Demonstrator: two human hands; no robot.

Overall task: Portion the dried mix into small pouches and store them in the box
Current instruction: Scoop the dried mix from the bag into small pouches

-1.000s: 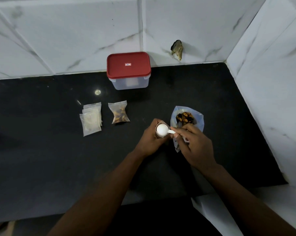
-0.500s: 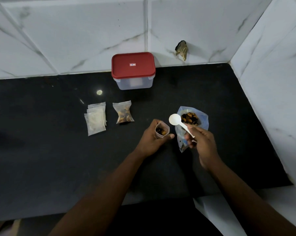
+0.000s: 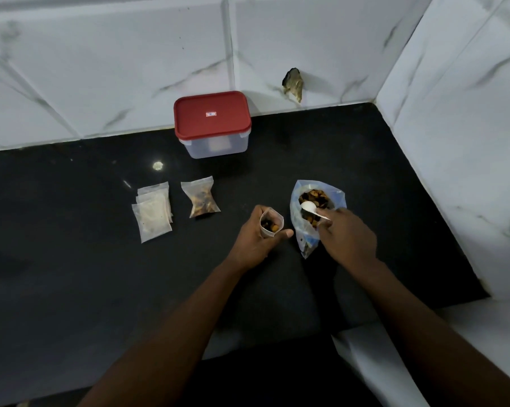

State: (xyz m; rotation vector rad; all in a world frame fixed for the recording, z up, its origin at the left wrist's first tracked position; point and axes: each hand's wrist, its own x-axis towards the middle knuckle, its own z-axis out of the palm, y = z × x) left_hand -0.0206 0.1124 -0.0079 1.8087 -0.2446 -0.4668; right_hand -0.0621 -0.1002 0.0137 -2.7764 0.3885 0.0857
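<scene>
Pouches lie to the left on the black counter (image 3: 72,259): a stack of empty pouches (image 3: 154,215) and, just beside it on the right, a filled pouch (image 3: 201,198) lying flat. Behind them the box (image 3: 218,146) stands against the tiled wall (image 3: 101,69) with its red lid (image 3: 212,118) on (a bright spot of reflected light (image 3: 158,165) shows on the counter to its left). The filled pouch lies nearest the line from the left hand (image 3: 253,239) to the box, slightly left of it. That hand curls round a small open pouch (image 3: 273,221), mouth up, with a few pieces of mix inside. Just to its right the large bag (image 3: 299,230) stands open, holding the dried mix (image 3: 315,196). The right hand (image 3: 347,233) pinches the handle of a white spoon (image 3: 309,207), whose bowl is down in the bag's mouth, on the mix. The hands are near each other but apart. A dark broken patch (image 3: 293,83) marks the wall behind the bag.
</scene>
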